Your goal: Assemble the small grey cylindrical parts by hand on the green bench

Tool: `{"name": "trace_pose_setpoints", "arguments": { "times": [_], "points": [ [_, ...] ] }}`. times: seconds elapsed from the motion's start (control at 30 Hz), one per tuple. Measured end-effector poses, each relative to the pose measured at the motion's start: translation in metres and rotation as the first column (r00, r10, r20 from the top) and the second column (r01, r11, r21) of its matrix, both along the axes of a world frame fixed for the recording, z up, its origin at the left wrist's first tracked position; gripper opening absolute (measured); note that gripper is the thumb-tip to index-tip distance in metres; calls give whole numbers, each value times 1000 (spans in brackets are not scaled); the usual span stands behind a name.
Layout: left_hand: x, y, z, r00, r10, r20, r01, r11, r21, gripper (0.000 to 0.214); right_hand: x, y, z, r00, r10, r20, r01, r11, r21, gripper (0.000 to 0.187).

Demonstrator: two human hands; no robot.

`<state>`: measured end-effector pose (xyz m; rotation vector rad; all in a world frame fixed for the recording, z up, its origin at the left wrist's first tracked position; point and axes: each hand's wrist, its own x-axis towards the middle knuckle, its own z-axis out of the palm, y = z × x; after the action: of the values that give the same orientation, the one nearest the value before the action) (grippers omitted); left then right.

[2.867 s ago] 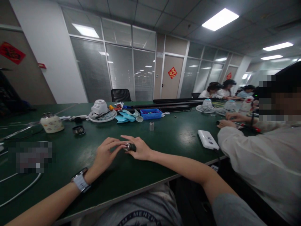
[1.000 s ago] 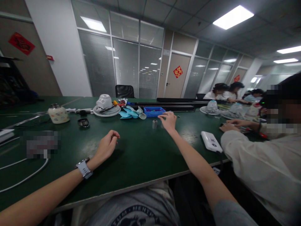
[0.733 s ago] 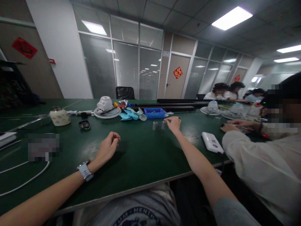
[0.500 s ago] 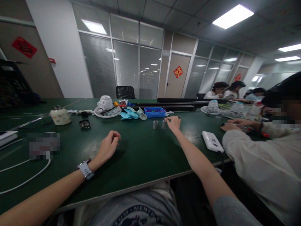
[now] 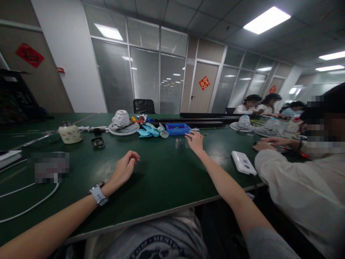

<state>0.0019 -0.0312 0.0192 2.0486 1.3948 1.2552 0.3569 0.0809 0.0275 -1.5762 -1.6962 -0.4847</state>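
Observation:
My right hand (image 5: pixel 195 142) reaches over the middle of the green table (image 5: pixel 159 183), its fingers apart and pointing left. Beneath and beside those fingers is a small metal cylinder (image 5: pixel 187 144), partly hidden and blurred. Another grey metal cylinder (image 5: pixel 178 143) stands upright just to the left, clear of the hand. My left hand (image 5: pixel 127 164) rests at the table's left-centre, fingers loosely bent and the thumb apart, with nothing visible in it. A blue basket (image 5: pixel 178 129) lies just beyond the cylinders, small parts inside.
Light-blue fan blades (image 5: pixel 151 130) and a white fan housing on its grille (image 5: pixel 122 126) lie farther back. A patterned jar (image 5: pixel 70 133) and dark lid (image 5: pixel 97 142) are at left. A white power bank (image 5: pixel 243 162) sits near a co-worker's sleeve (image 5: pixel 285 180) at right.
My right hand has shifted slightly left and its fingers have spread from a pinch above the right-hand cylinder. My left hand has barely moved.

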Motion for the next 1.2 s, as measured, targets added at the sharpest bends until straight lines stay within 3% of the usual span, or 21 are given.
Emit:
{"name": "trace_pose_setpoints", "arguments": {
  "times": [0.2, 0.33, 0.43, 0.53, 0.63, 0.73, 0.8, 0.93, 1.2],
  "points": [
    [-4, 2, -3, 987, -94, -133, 86, 994, -60, 23, -33, 4, -16, 987, 37, 154, -31, 999, -38, 45],
    [-1, 0, -2, 973, -117, -201, 109, 993, -50, 24, -34, 9, -24, 995, 51, 81, -45, 996, -74, 40],
    [1, -1, -1, 961, -146, -237, 129, 988, -84, 27, -37, 1, -21, 987, 157, 41, -154, 986, -57, 32],
    [3, -5, 2, 956, -157, -247, 146, 987, -64, 31, -55, -21, -12, 916, 389, 98, -384, 921, -64, 31],
    [6, -10, 5, 955, -149, -258, 169, 984, 57, 33, -87, -53, -6, 787, 606, 113, -601, 795, -79, 34],
    [10, -14, 5, 946, -162, -281, 229, 947, 225, 34, -121, -80, -5, 687, 726, 43, -720, 687, -92, 36],
    [11, -14, 4, 940, -171, -296, 264, 913, 312, 32, -137, -92, -9, 650, 759, -19, -756, 644, -117, 38],
    [8, -9, 0, 939, -139, -314, 252, 900, 355, 27, -148, -100, -18, 632, 770, -90, -774, 620, -129, 36],
    [3, 1, -6, 925, -44, -378, 230, 856, 463, 21, -142, -90, -23, 597, 791, -132, -802, 582, -136, 35]
  ]
}}
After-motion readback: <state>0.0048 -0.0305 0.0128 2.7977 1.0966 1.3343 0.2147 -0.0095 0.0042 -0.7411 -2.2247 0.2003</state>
